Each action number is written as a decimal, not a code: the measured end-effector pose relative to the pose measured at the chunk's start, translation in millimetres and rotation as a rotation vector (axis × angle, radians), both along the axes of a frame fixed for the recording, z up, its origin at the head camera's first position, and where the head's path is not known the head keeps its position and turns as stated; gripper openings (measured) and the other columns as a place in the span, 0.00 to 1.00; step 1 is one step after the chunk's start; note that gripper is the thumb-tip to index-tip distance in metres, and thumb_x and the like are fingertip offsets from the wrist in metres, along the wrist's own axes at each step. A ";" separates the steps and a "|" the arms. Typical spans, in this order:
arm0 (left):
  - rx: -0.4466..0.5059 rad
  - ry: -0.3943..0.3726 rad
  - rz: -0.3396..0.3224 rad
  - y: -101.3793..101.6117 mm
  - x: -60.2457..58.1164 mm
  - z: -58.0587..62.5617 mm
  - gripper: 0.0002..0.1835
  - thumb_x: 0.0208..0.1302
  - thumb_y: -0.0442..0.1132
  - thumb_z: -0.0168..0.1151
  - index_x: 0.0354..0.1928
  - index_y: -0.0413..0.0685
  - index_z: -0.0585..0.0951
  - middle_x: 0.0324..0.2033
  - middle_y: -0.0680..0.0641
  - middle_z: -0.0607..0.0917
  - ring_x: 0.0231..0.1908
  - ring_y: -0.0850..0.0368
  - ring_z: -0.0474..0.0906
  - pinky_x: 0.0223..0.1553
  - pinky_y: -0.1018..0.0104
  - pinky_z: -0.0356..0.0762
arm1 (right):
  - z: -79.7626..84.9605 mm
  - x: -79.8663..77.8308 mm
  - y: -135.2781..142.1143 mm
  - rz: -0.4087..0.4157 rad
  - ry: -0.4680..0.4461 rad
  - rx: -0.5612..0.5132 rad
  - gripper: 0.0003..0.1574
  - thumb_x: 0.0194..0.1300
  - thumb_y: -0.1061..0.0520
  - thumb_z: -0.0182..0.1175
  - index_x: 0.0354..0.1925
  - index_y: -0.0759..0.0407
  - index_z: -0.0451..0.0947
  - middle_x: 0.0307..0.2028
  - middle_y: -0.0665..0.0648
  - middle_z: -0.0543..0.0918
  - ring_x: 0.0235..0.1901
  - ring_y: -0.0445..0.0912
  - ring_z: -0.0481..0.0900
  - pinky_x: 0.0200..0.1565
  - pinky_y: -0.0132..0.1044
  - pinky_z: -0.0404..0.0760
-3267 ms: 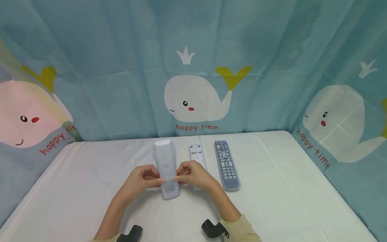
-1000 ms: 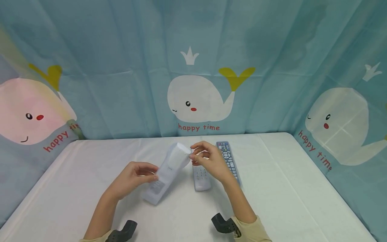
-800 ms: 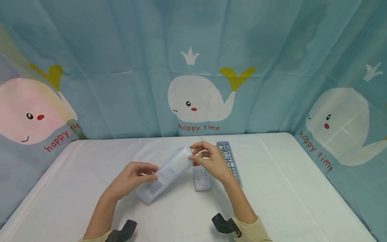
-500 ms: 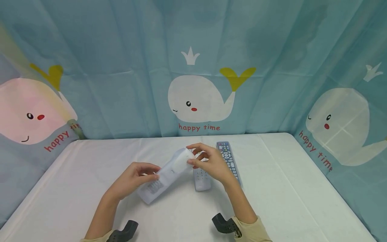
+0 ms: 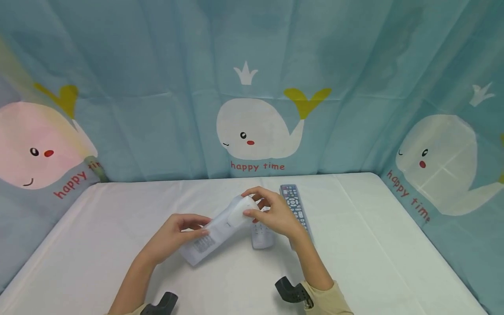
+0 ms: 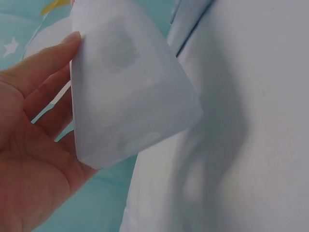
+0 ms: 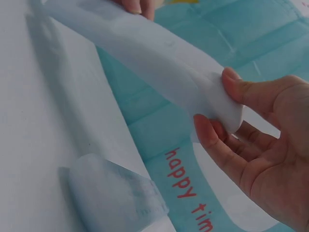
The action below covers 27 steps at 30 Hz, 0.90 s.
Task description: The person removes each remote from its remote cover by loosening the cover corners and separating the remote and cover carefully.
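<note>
A white remote control [image 5: 242, 209] in a translucent sleeve [image 5: 193, 255] is held tilted above the table, its back facing up in the head view. My left hand [image 5: 175, 236] pinches the sleeved lower part between thumb and fingers. At the upper right end, my right hand [image 5: 277, 214] grips the remote, thumb on top and fingers behind. The right wrist view shows the thumb and fingers on the remote's rounded end [image 7: 217, 99]. In the left wrist view the sleeve's lower end [image 6: 130, 111] hangs free beside the palm.
A second white remote [image 5: 262, 236] lies under my right hand, partly hidden by it. Right of that lies a dark grey remote [image 5: 293, 203] in a clear cover. A white cloth covers the table [image 5: 374, 245]; a blue whale-print curtain [image 5: 165, 131] stands behind and beside it.
The sleeved remote has gone from nearly straight to slanting up right. My right hand has moved from its lower part to its far end. Lately, the right grip has shifted slightly further over that end.
</note>
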<state>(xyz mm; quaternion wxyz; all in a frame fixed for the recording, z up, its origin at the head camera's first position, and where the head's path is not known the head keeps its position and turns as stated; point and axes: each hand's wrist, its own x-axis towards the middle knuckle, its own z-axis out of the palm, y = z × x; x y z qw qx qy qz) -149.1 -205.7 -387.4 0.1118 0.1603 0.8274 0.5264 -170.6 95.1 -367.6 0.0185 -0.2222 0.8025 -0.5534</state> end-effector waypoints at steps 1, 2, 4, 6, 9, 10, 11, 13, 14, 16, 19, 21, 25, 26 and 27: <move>0.003 -0.007 0.001 -0.7 0.5 0.2 0.19 0.67 0.41 0.73 0.57 0.40 0.87 0.51 0.45 0.90 0.47 0.60 0.84 0.45 0.69 0.82 | 0.1 0.1 -0.4 -0.006 -0.006 0.000 0.23 0.68 0.62 0.72 0.60 0.56 0.82 0.48 0.63 0.84 0.33 0.45 0.84 0.39 0.53 0.91; 0.005 -0.016 0.004 -1.5 1.1 0.2 0.19 0.67 0.41 0.74 0.57 0.41 0.87 0.51 0.45 0.90 0.47 0.59 0.85 0.45 0.69 0.82 | 0.0 0.2 -0.7 -0.011 -0.010 0.000 0.23 0.68 0.62 0.72 0.60 0.56 0.82 0.48 0.62 0.84 0.33 0.45 0.84 0.39 0.52 0.91; 0.000 -0.020 0.008 -3.6 2.7 -0.4 0.20 0.66 0.41 0.74 0.58 0.41 0.87 0.52 0.45 0.90 0.47 0.58 0.86 0.44 0.69 0.83 | 0.2 0.3 -1.5 -0.025 -0.024 -0.002 0.23 0.68 0.63 0.72 0.60 0.56 0.82 0.49 0.62 0.84 0.33 0.45 0.84 0.39 0.51 0.91; -0.010 -0.007 0.014 -6.7 4.9 -1.4 0.21 0.66 0.41 0.75 0.59 0.42 0.87 0.53 0.45 0.89 0.46 0.58 0.85 0.45 0.69 0.83 | 0.6 0.4 -1.3 -0.037 -0.032 -0.011 0.23 0.68 0.64 0.71 0.60 0.56 0.81 0.49 0.63 0.83 0.33 0.46 0.84 0.39 0.51 0.91; -0.019 0.037 0.032 -12.3 9.0 -3.3 0.20 0.66 0.40 0.75 0.59 0.43 0.87 0.53 0.45 0.90 0.46 0.59 0.85 0.45 0.69 0.83 | 1.3 0.3 0.5 -0.052 -0.039 -0.032 0.23 0.69 0.65 0.70 0.60 0.58 0.80 0.49 0.65 0.82 0.33 0.47 0.83 0.39 0.54 0.91; -0.017 0.051 0.041 -14.0 10.5 -3.6 0.20 0.66 0.40 0.75 0.58 0.43 0.87 0.53 0.45 0.90 0.46 0.60 0.85 0.46 0.69 0.83 | 2.0 0.5 1.3 -0.059 -0.040 -0.037 0.23 0.69 0.65 0.70 0.61 0.59 0.80 0.49 0.65 0.82 0.33 0.47 0.83 0.39 0.53 0.91; -0.014 0.064 0.052 -15.3 12.0 -4.2 0.19 0.66 0.39 0.74 0.58 0.44 0.88 0.52 0.46 0.90 0.46 0.61 0.85 0.46 0.69 0.83 | 2.3 0.4 2.2 -0.064 -0.042 -0.044 0.23 0.69 0.65 0.70 0.61 0.59 0.80 0.49 0.65 0.82 0.33 0.47 0.83 0.39 0.53 0.91; -0.009 0.077 0.089 -17.3 15.0 -4.8 0.18 0.67 0.39 0.74 0.57 0.44 0.88 0.51 0.45 0.90 0.45 0.63 0.85 0.45 0.69 0.83 | 2.4 -0.2 3.5 -0.086 -0.058 -0.049 0.23 0.69 0.64 0.70 0.61 0.59 0.80 0.49 0.64 0.82 0.33 0.47 0.83 0.40 0.53 0.91; -0.005 0.078 0.112 -18.3 16.5 -5.0 0.18 0.67 0.40 0.74 0.57 0.43 0.88 0.52 0.44 0.90 0.46 0.63 0.85 0.45 0.70 0.83 | 2.4 -0.4 4.0 -0.094 -0.065 -0.052 0.23 0.69 0.64 0.70 0.61 0.59 0.80 0.49 0.64 0.82 0.33 0.47 0.83 0.40 0.53 0.91; 0.004 0.062 0.168 -19.8 19.4 -5.8 0.18 0.68 0.40 0.74 0.57 0.43 0.88 0.54 0.44 0.89 0.46 0.65 0.85 0.46 0.71 0.83 | 2.3 -0.9 4.4 -0.112 -0.076 -0.055 0.23 0.69 0.64 0.70 0.61 0.58 0.80 0.49 0.64 0.82 0.33 0.47 0.84 0.40 0.53 0.91; 0.047 0.022 0.240 -22.3 22.9 -7.8 0.20 0.69 0.41 0.73 0.59 0.40 0.86 0.55 0.44 0.88 0.47 0.66 0.85 0.47 0.71 0.85 | 1.1 -1.6 4.6 -0.134 -0.086 -0.060 0.23 0.69 0.64 0.70 0.61 0.59 0.79 0.49 0.64 0.82 0.34 0.47 0.84 0.40 0.56 0.91; 0.094 0.015 0.269 -23.5 24.6 -10.3 0.21 0.69 0.39 0.72 0.60 0.37 0.85 0.53 0.47 0.88 0.46 0.66 0.86 0.46 0.70 0.87 | 0.5 -1.7 4.6 -0.141 -0.085 -0.065 0.23 0.69 0.64 0.70 0.61 0.59 0.79 0.49 0.64 0.83 0.33 0.47 0.85 0.41 0.56 0.91; 0.176 0.047 0.319 -22.7 26.1 -15.1 0.19 0.70 0.34 0.71 0.59 0.30 0.83 0.44 0.56 0.89 0.42 0.65 0.87 0.44 0.69 0.88 | -0.3 -2.3 4.6 -0.147 -0.082 -0.073 0.23 0.70 0.64 0.69 0.61 0.60 0.79 0.50 0.65 0.84 0.34 0.48 0.86 0.40 0.56 0.91; 0.192 0.062 0.330 -22.0 26.1 -15.9 0.19 0.70 0.33 0.71 0.58 0.30 0.83 0.43 0.57 0.89 0.41 0.65 0.87 0.43 0.69 0.89 | -0.2 -2.5 4.5 -0.147 -0.084 -0.075 0.23 0.70 0.64 0.69 0.61 0.60 0.79 0.50 0.66 0.84 0.34 0.48 0.86 0.41 0.56 0.91; 0.205 0.077 0.341 -21.2 25.9 -16.6 0.18 0.70 0.33 0.71 0.57 0.29 0.84 0.41 0.58 0.89 0.41 0.64 0.86 0.43 0.69 0.89 | -0.1 -2.7 4.6 -0.149 -0.087 -0.078 0.23 0.70 0.64 0.69 0.62 0.60 0.78 0.50 0.66 0.84 0.34 0.48 0.86 0.41 0.57 0.91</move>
